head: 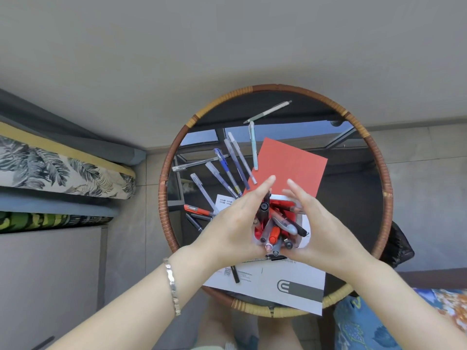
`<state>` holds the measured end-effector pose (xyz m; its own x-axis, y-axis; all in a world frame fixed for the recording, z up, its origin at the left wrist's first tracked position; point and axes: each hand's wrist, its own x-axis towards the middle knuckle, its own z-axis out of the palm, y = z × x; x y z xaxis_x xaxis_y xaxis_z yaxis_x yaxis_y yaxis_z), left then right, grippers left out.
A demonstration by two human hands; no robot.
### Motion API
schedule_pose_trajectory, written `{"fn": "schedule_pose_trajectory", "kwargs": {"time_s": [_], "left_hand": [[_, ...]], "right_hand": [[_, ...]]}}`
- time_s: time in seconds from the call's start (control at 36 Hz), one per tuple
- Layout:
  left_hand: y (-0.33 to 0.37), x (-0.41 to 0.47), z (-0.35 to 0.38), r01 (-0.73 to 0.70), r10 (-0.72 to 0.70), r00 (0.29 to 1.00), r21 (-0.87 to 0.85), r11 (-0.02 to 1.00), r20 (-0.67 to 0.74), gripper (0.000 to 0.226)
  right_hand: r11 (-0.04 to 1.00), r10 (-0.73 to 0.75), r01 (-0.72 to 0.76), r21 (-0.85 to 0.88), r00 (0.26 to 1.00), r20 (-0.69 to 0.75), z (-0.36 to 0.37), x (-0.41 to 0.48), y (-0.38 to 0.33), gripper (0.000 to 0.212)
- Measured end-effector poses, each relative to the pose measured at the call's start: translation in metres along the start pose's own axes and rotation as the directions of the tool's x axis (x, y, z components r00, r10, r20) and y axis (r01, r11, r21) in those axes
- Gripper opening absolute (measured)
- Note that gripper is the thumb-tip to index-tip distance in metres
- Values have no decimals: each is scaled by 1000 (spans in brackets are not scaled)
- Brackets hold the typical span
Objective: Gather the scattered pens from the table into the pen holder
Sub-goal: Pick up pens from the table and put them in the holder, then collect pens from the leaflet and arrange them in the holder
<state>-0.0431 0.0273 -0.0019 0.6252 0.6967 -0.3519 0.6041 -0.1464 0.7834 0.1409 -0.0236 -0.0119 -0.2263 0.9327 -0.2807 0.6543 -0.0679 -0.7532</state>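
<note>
Cupping the pen holder [281, 203] between them, the left hand [235, 223] and right hand [321, 223] stand apart, fingers nearly straight, thumbs close together at its near side. The holder sits just toward 6 o'clock of the round tabletop's [379, 173] middle, crammed with red, grey and black pens [275, 231]. Loose pens lie from 9 to 11 o'clock: a red pen [199, 210] at 9, a blue pen [226, 170] and several clear ones fanned beside it. At 12 o'clock a grey pen [269, 111] lies near the rim, with a pale teal pen [253, 147] just below it, its tip on a red sheet [290, 165]. At 6 o'clock a black pen [235, 274] rests on a white paper [290, 286]. A metal bracelet [173, 286] circles the left wrist.
</note>
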Motion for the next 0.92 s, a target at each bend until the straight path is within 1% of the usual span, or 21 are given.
{"fn": "schedule_pose_trajectory", "kwargs": {"time_s": [0.08, 0.17, 0.25, 0.28, 0.33, 0.36, 0.39, 0.44, 0.47, 0.5, 0.56, 0.61, 0.67, 0.72, 0.83, 0.86, 0.92], "left_hand": [[-9, -2, 4, 22, -21, 1000, -26, 999, 7, 106], [-17, -3, 12, 69, -66, 997, -89, 994, 35, 107], [-25, -2, 13, 117, -107, 992, -168, 979, 71, 112], [-30, -2, 11, 142, -131, 988, -142, 980, 82, 115], [-49, 0, 5, 208, -208, 976, -1, 978, 57, 116], [-61, 1, 2, 254, -255, 967, 76, 964, 1, 112], [-74, 1, 1, 315, -307, 948, 131, 940, -81, 101], [-97, 0, -1, 443, -388, 886, 216, 870, -254, 68], [-106, 1, -1, 487, -405, 862, 275, 829, -304, 53], [-114, 1, 0, 505, -408, 856, 342, 793, -316, 43], [-123, 3, 4, 464, -394, 886, 495, 735, -246, 37], [-128, 6, 9, 376, -368, 917, 633, 677, -151, 38], [-130, 8, 13, 314, -346, 932, 721, 618, -110, 37], [-133, 9, 13, 240, -309, 949, 785, 571, -65, 35], [-134, 7, 10, 33, -203, 976, 877, 479, 74, 27], [-131, 6, 9, 8, -201, 975, 879, 476, 100, 24], [-118, 3, 6, -14, -210, 968, 862, 507, 139, 18]], "right_hand": [[998, -23, 24, -62, 1000, 20, 4, 1, -4, 120], [986, -61, 59, -157, 998, -8, 9, 1, -1, 119], [988, -3, -1, -156, 1000, -29, 12, -4, 3, 118], [987, 19, -25, -158, 999, -38, 13, -5, 5, 117], [984, 70, -80, -159, 996, -63, 15, -10, 11, 117], [983, 92, -104, -150, 992, -83, 15, -12, 13, 117], [983, 109, -123, -138, 989, -100, 15, -14, 16, 116], [982, 145, -158, -107, 982, -119, 13, -17, 19, 111], [981, 164, -176, -88, 979, -124, 13, -19, 20, 107], [979, 180, -191, -73, 975, -132, 12, -21, 21, 104], [975, 209, -218, -52, 967, -146, 11, -23, 21, 103], [971, 231, -238, -31, 960, -157, 11, -23, 23, 104], [966, 253, -258, -9, 953, -165, 12, -24, 23, 105], [962, 270, -272, 12, 947, -175, 11, -23, 22, 107], [953, 302, -295, 65, 937, -176, 11, -21, 19, 107], [951, 309, -299, 79, 934, -178, 10, -20, 18, 107], [944, 328, -312, 109, 927, -184, 10, -20, 19, 109]]}}
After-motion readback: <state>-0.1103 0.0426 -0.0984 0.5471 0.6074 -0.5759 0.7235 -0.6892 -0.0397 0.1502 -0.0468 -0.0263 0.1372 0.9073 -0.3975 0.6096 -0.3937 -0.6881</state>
